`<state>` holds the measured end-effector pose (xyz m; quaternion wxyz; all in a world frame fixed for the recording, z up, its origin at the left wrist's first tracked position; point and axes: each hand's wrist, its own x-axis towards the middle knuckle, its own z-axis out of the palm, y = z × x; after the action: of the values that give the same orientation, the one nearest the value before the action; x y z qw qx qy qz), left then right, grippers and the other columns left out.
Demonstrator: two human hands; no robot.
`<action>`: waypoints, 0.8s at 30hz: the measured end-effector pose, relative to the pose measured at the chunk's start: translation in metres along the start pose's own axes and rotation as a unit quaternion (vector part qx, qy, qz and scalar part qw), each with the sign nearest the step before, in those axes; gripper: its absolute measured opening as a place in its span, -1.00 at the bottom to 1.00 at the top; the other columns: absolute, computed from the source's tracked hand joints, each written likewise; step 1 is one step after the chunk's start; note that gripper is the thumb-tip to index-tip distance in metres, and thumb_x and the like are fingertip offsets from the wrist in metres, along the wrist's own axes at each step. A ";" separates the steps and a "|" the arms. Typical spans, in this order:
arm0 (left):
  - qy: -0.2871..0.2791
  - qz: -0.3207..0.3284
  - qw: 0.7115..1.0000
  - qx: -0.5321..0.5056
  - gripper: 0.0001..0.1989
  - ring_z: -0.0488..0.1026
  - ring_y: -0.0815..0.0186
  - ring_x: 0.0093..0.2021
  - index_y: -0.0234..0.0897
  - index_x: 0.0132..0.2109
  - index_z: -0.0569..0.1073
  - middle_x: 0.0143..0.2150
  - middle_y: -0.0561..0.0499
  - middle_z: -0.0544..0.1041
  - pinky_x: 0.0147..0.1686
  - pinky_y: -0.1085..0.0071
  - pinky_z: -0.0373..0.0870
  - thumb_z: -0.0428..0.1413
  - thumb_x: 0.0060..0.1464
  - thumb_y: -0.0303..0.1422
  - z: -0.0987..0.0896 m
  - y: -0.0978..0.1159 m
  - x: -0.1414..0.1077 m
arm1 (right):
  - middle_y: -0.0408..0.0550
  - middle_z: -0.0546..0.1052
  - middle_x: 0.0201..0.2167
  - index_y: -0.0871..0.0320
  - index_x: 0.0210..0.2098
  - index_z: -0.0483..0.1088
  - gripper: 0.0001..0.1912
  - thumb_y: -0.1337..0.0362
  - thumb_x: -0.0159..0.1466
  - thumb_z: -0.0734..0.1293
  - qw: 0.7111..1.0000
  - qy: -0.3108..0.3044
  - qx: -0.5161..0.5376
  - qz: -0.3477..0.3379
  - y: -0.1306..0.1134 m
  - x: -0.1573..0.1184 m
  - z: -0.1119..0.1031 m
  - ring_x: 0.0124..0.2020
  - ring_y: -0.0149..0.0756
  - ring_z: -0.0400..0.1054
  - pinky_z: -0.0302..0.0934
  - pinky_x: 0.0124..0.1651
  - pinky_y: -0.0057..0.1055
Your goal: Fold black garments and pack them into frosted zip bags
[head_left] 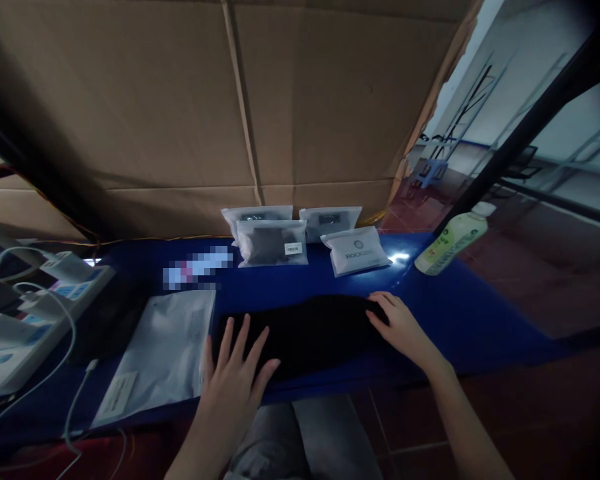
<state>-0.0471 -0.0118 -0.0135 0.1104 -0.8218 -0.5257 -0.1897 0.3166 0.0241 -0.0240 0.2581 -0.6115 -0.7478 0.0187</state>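
Black folded fabric (300, 337) (its edges are lost in the dark, so its shape cannot be made out) is touched by both open hands on the blue surface (465, 313). The right hand (403, 327) is laid over its right end, the left hand (233, 383) at its near edge. A frosted zip bag (155, 357) is placed just left; a blurred item (196, 268) farther away cannot be identified.
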 end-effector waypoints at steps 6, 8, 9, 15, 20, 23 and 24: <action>-0.059 -0.065 0.989 -0.118 -0.59 0.32 0.02 0.25 -0.13 0.18 0.39 0.35 -0.10 0.24 0.04 0.03 0.46 -0.12 0.31 -0.14 -0.011 -0.024 -0.002 | -0.07 0.52 -0.36 0.10 -0.27 0.35 -0.84 0.14 0.25 0.26 0.994 -0.038 0.059 0.085 0.006 0.018 -0.032 -0.34 -0.18 0.43 0.30 -0.27 -0.26; -0.075 -0.089 0.979 -0.167 -0.63 0.43 0.12 0.16 -0.12 0.14 0.41 0.30 -0.07 0.31 0.02 0.12 0.50 -0.12 0.32 -0.16 -0.015 -0.024 -0.002 | -0.10 0.52 -0.41 0.09 -0.28 0.35 -0.80 0.09 0.23 0.29 0.990 -0.013 0.081 0.117 -0.002 0.026 -0.045 -0.39 -0.20 0.43 0.29 -0.33 -0.31; -0.080 -0.096 0.974 -0.191 -0.64 0.46 0.16 0.13 -0.10 0.12 0.42 0.28 -0.04 0.35 0.01 0.17 0.51 -0.12 0.32 -0.18 -0.017 -0.023 -0.002 | -0.10 0.53 -0.40 0.09 -0.28 0.35 -0.78 0.08 0.23 0.30 0.988 0.006 0.091 0.128 -0.010 0.030 -0.050 -0.38 -0.20 0.45 0.29 -0.33 -0.32; -0.046 -0.079 0.952 -0.293 -0.72 0.55 0.28 0.00 -0.11 0.00 0.48 0.00 0.03 0.57 -0.02 0.36 0.53 -0.08 0.32 -0.23 -0.033 -0.006 -0.001 | -0.04 0.57 -0.20 0.03 0.03 0.32 -0.67 0.12 0.29 0.30 0.960 -0.102 0.259 0.028 -0.092 0.036 -0.073 -0.23 -0.21 0.49 0.39 -0.19 -0.28; -0.012 -0.089 0.952 -0.292 -0.75 0.56 0.27 -0.05 -0.13 -0.02 0.46 -0.02 -0.01 0.56 -0.07 0.34 0.54 -0.06 0.31 -0.25 -0.034 -0.004 -0.009 | -0.04 0.58 -0.22 0.08 -0.04 0.38 -0.72 0.10 0.38 0.18 0.902 -0.175 0.393 0.023 -0.100 0.034 -0.066 -0.24 -0.29 0.49 0.38 -0.13 -0.29; 0.044 -0.085 0.970 -0.223 -0.75 0.51 0.16 0.00 -0.13 -0.01 0.45 0.05 -0.06 0.49 -0.04 0.15 0.52 -0.03 0.28 -0.21 -0.024 -0.011 -0.012 | -0.02 0.57 -0.22 0.10 -0.15 0.43 -0.70 0.05 0.35 0.20 0.950 -0.023 0.277 0.140 -0.072 0.035 -0.041 -0.20 -0.22 0.47 0.32 -0.08 -0.23; 0.052 -0.080 0.976 -0.198 -0.73 0.49 0.12 0.05 -0.13 0.02 0.44 0.10 -0.08 0.46 -0.01 0.08 0.49 -0.03 0.28 -0.20 -0.020 -0.013 -0.013 | -0.01 0.57 -0.22 0.11 -0.16 0.44 -0.68 0.02 0.34 0.21 0.955 -0.023 0.245 0.168 -0.064 0.035 -0.031 -0.19 -0.19 0.46 0.31 -0.08 -0.22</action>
<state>-0.0677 -0.0245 -0.0016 -0.0428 -0.7713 -0.5357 -0.3409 0.2674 0.0316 0.0378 0.3758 -0.6455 -0.6127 0.2584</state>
